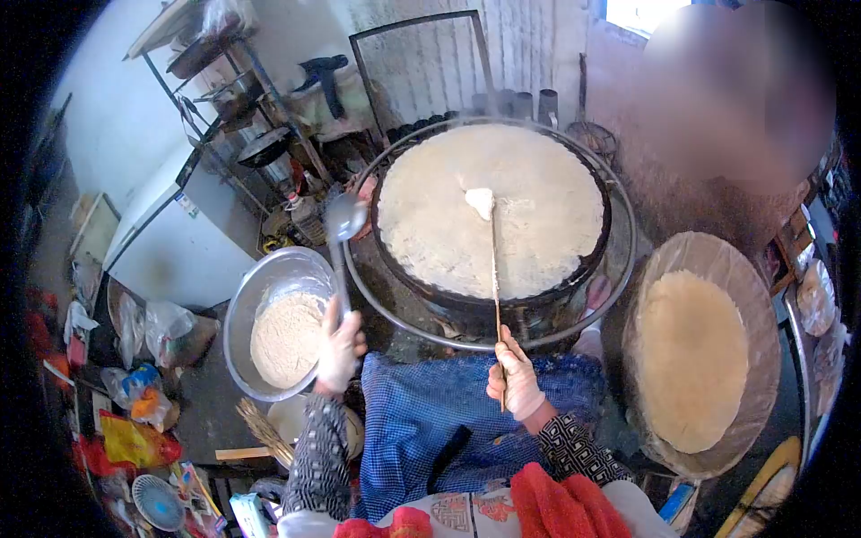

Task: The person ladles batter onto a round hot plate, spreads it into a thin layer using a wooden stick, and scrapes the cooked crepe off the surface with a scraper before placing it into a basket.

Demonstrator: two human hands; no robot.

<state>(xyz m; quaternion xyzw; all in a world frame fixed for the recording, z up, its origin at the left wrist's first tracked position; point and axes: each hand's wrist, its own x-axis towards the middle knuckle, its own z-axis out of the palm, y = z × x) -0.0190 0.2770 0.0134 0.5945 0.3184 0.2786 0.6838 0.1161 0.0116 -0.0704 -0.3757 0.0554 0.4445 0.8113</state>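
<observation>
While your L hand [339, 354] has its fingers wrapped round the handle of 1 ladle [345, 218], metal head a bit blurred, up nr the griddle's L side, your R hand [516, 377] has its fingers closed on 1 thin stick [496, 269]. Stick's far end, w/ 1 white lump [481, 203] at the tip, is over approx. the middle of 1 pale batter sheet [439, 251], which covers most of 1 big round griddle [534, 299]. 1 metal ring [631, 251] runs round the griddle. To your L, just beside the L hand: 1 metal bowl [235, 359], part-full of pale batter mix [287, 341]. To your R: 1 lined basket [762, 377] w/ 1 flat pancake [691, 359] showing on top; can't tell no. underneath. 1 blue checked cloth [413, 403] lies btwn your forearms.
</observation>
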